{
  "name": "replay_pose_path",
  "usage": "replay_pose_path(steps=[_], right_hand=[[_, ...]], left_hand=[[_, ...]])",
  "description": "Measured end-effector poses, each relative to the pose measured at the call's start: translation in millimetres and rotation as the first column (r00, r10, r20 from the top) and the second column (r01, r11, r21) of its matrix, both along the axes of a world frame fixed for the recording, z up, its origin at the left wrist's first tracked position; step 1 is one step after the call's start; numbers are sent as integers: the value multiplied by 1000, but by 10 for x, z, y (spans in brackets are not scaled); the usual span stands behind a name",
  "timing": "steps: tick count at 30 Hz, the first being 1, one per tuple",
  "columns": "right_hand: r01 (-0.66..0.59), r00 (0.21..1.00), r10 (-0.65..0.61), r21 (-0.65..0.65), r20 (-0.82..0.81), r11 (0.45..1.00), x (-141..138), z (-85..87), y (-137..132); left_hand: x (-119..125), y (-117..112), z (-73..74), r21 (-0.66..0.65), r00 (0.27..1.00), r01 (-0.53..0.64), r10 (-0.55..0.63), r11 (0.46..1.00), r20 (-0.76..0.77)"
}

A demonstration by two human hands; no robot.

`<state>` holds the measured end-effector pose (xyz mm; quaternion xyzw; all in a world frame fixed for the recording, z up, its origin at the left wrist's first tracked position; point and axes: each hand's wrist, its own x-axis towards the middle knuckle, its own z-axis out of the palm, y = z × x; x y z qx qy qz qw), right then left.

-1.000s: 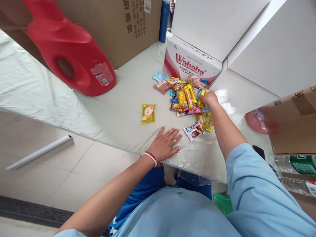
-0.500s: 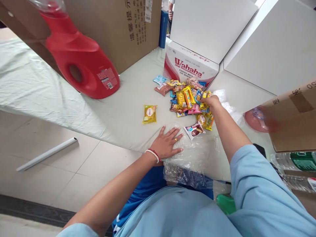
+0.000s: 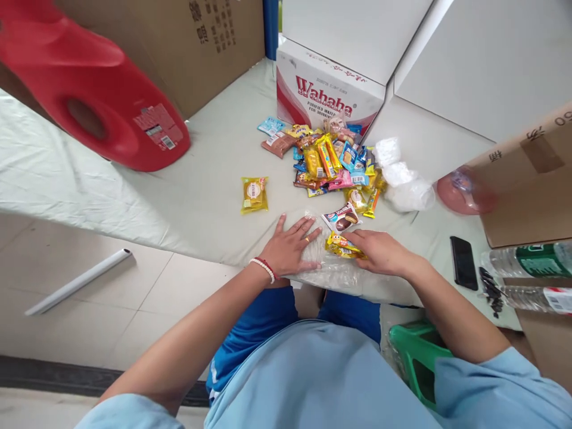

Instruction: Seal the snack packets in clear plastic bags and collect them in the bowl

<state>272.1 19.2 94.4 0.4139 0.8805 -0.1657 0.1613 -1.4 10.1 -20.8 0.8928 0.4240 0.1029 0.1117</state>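
My left hand (image 3: 290,245) lies flat with spread fingers on a clear plastic bag (image 3: 308,215) at the table's near edge. In my right hand (image 3: 379,253) is a yellow snack packet (image 3: 342,244), gripped by the fingertips just above the plastic. Close beyond it lies a white-and-brown packaged chocolate pie (image 3: 342,219). A pile of wrapped snacks (image 3: 328,158) in yellow, blue, pink and brown wrappers sits farther back. Left of the pile, a single yellow-wrapped snack (image 3: 254,195) rests apart on the cloth.
A red detergent jug (image 3: 134,107) stands at the left before a cardboard box (image 3: 214,53). Behind the pile is a Wahaha carton (image 3: 328,89). Crumpled white plastic (image 3: 404,182), a phone (image 3: 463,262) and water bottles (image 3: 536,262) are at the right; a green stool (image 3: 415,351) stands below.
My right hand has come back from the pile toward me, bringing a yellow snack packet down over the plastic bag. My left hand stays flat. The view has shifted slightly.
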Motion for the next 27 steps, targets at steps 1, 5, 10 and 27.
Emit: replay_pose_path(steps=[1,5,10,27], right_hand=[[-9,999,9,7,39,1000,-17,-61,4],[-82,996,82,-2,22,997,-51,-151,4],[-99,994,100,34,-35,994,-65,-252,-167],[160,800,-122,13,-588,987,736,-584,-1225]], left_hand=[[-2,2,-2,-1,1000,6,-6,1000,-10],[5,14,-1,-46,997,34,-38,998,-73],[-7,42,20,-77,988,38,-49,996,-145],[-358,-782,160,-16,993,45,-43,999,109]])
